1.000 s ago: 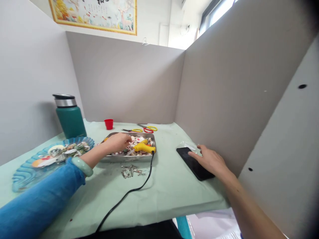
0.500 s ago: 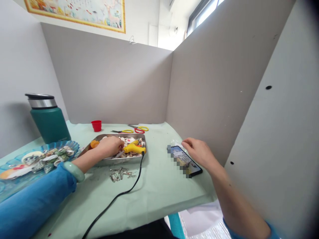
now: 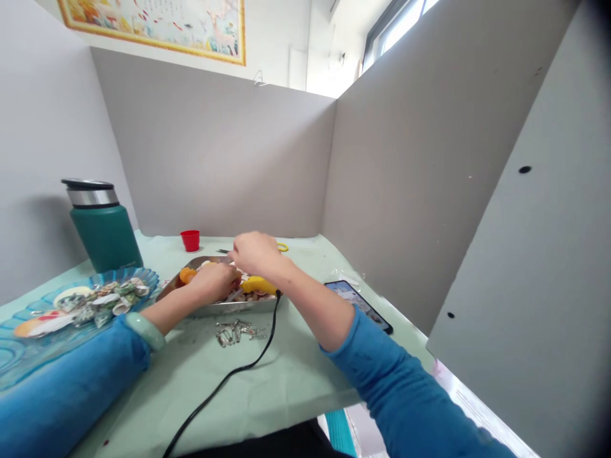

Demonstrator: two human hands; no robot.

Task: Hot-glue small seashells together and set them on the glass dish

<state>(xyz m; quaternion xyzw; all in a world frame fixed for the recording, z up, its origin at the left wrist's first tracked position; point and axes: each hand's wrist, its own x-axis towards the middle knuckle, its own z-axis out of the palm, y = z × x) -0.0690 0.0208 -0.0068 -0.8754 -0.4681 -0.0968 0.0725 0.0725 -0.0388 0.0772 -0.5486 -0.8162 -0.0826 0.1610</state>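
Note:
A metal tray [image 3: 238, 308] on the green-covered table holds shells, an orange piece [image 3: 188, 275] and a yellow glue gun [image 3: 258, 284] with a black cord. My left hand [image 3: 218, 282] reaches into the tray, its fingers bent down among the shells; whether it grips anything is hidden. Above the tray's back part is my right hand [image 3: 255, 252], its fingers curled downward and mostly hidden behind the hand. In front of the tray lies a small pile of metal pins [image 3: 235, 333].
Left of the tray is a blue glass plate [image 3: 28, 356] bearing shells, with a green bottle [image 3: 105, 235] behind. A red cup [image 3: 190, 240] and scissors [image 3: 283, 247] stand at the back. A phone [image 3: 367, 308] lies right. Grey partitions [image 3: 214, 152] surround the table.
My right hand has moved left from beside the phone to above the tray, now covering most of the scissors. My left hand stays in the tray. The view has shifted slightly.

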